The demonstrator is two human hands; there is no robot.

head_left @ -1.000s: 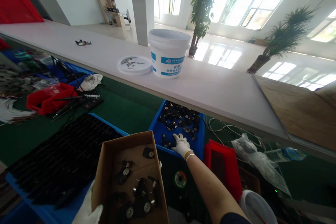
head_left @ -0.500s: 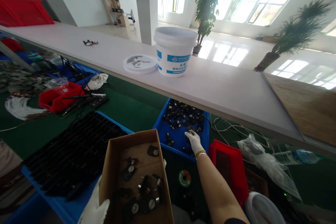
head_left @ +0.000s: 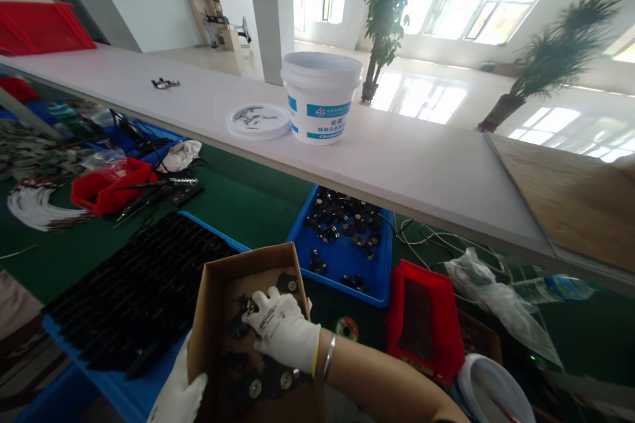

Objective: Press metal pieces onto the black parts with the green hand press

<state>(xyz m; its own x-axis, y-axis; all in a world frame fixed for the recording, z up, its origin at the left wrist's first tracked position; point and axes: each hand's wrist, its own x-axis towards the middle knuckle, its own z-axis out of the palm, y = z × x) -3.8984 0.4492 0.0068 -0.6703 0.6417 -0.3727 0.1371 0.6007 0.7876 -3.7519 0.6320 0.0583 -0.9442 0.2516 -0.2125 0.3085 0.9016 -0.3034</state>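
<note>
My left hand (head_left: 179, 383), in a white glove, grips the left side of an open cardboard box (head_left: 196, 337), its thumb over the wall. Inside lie several small black parts (head_left: 255, 388) with round metal pieces, like little motors. My right hand (head_left: 285, 327), also gloved, reaches into the box from the right. Its fingers are bent down onto one black motor part (head_left: 239, 325) near the left wall, and the fingertips are partly hidden. Behind the box, a blue tray (head_left: 371, 281) contains many more such parts.
Left of the box, a blue tray (head_left: 64, 337) carries rows of black pieces. To the right are a red bin (head_left: 449, 324), a white tub (head_left: 476, 370) and a plastic bag (head_left: 476, 277). A shelf (head_left: 397, 158) crosses above, bearing a white bucket (head_left: 322, 92) and a lid (head_left: 258, 129).
My right hand has moved from the blue tray leftward and down into the cardboard box. My left hand and the box stay nearly where they were.
</note>
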